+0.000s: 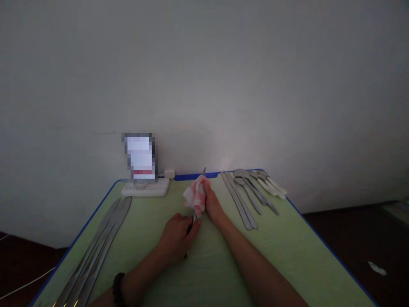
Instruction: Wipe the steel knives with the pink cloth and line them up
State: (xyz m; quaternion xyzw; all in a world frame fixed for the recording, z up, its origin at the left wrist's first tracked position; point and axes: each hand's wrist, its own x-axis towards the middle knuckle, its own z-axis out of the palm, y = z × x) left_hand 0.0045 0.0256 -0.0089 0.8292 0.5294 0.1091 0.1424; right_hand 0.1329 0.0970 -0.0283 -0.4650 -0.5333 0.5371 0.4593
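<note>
My left hand [179, 236] is closed around the lower part of a slim metal knife [194, 217], which points up and away from me. A pink and white cloth [196, 196] is wrapped about the middle of the knife, and my right hand [212, 204] grips it from the right side. The narrow tip sticks out above the cloth, and the knife's lower end shows beneath my left hand. Most of the blade is hidden by the cloth. Both hands are over the middle of the green table [211, 268].
Several long table knives [102, 234] lie along the left side. A phone [140, 157] leans on a white stand [145, 187] at the back left, beside a white plug [169, 174]. Two flat metal strips [239, 200], spoons [247, 192] and white-handled cutlery [271, 186] lie at the right.
</note>
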